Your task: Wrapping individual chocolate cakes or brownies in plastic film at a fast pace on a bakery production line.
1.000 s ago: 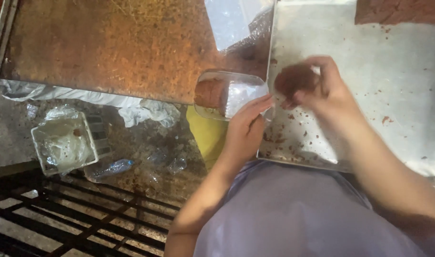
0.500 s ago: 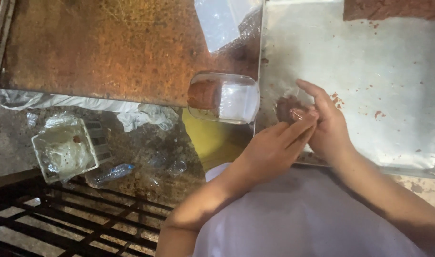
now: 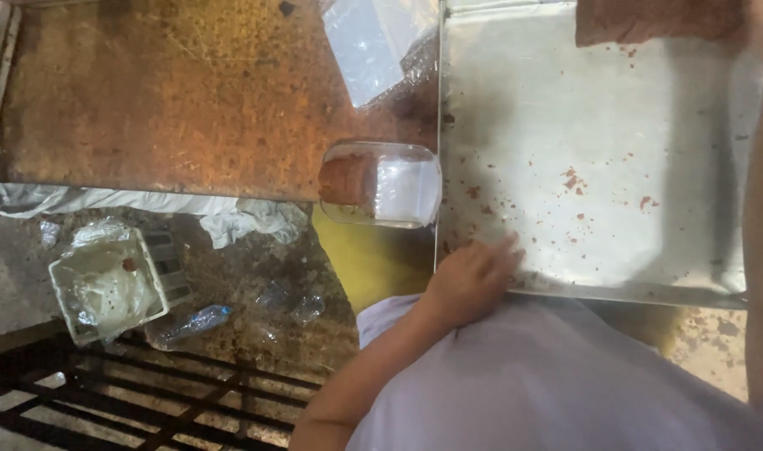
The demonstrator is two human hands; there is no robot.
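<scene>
We rest left hand loosely curled, holding nothing, on near edge of metal tray. Right hand out of view; grip unknowable. Tray mostly bare: crumbs centre, brown block at twelve o'clock. Clear container at nine o'clock holds one portion.

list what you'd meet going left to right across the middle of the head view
White square tub on the ground, crushed clear bottle, white rag, clear plastic container with brown mass inside, left hand at the tray's near edge, metal tray speckled with brown crumbs.
</scene>
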